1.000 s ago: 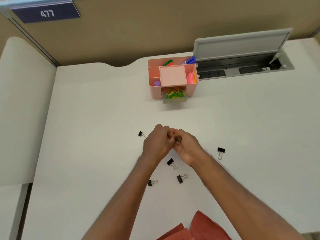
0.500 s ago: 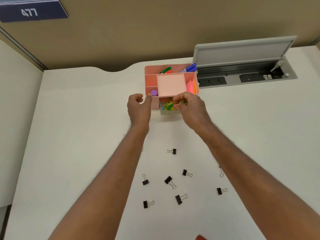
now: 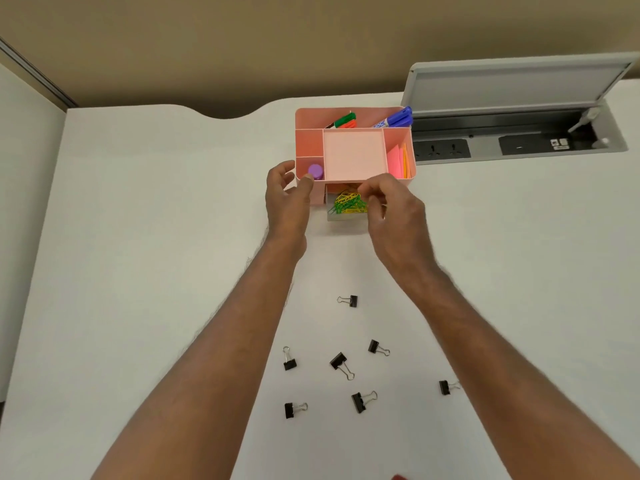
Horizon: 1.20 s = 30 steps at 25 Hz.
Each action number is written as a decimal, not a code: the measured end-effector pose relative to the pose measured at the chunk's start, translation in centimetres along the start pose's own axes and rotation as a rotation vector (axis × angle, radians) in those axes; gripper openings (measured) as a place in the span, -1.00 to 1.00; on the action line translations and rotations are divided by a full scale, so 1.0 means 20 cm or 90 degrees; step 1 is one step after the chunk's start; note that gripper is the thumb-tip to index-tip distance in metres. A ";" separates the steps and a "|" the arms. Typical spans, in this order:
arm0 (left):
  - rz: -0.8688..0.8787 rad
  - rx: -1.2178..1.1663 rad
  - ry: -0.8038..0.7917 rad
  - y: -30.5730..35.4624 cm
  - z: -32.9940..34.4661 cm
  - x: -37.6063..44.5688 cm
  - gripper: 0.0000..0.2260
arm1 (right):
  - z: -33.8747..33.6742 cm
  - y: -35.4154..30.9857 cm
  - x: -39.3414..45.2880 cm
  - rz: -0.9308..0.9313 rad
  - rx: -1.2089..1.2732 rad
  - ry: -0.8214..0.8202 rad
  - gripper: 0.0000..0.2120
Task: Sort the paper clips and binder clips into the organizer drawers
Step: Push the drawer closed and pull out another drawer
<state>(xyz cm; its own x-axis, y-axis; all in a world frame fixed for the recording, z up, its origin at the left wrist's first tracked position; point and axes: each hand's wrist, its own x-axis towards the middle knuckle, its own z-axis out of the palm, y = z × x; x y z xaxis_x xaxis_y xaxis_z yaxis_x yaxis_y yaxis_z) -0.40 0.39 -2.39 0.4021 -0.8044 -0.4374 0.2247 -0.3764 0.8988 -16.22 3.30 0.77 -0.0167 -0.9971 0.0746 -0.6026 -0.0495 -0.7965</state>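
Observation:
A pink organizer stands at the back of the white desk. Its clear lower drawer is pulled out and holds a pile of yellow and green paper clips. My right hand hovers over the drawer's right side, its fingertips curled together just above the pile; whether they pinch a clip is hidden. My left hand is open beside the organizer's front left corner, thumb against the wall. Several black binder clips lie scattered on the desk between my forearms.
The organizer's top compartments hold markers, pink and orange sticky notes and a purple cap. An open grey cable box with power sockets sits right of it. A tan partition runs behind the desk.
Both hands rose from the binder clips, where they were pressed together, to the organizer. My right hand went over the open drawer and my left spread open at the left corner. The view moved closer.

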 end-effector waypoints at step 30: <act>0.028 0.002 -0.021 -0.01 0.01 -0.01 -0.59 | 0.13 -0.02 0.04 0.433 0.452 -0.079 -0.77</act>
<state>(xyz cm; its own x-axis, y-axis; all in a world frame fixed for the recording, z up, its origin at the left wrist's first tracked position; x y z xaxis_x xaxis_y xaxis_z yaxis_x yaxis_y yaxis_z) -0.73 0.43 -2.47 0.3817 -0.8351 -0.3962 0.2049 -0.3415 0.9173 -13.96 2.45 -0.37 -0.0732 -0.8231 -0.5631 0.1236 0.5528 -0.8241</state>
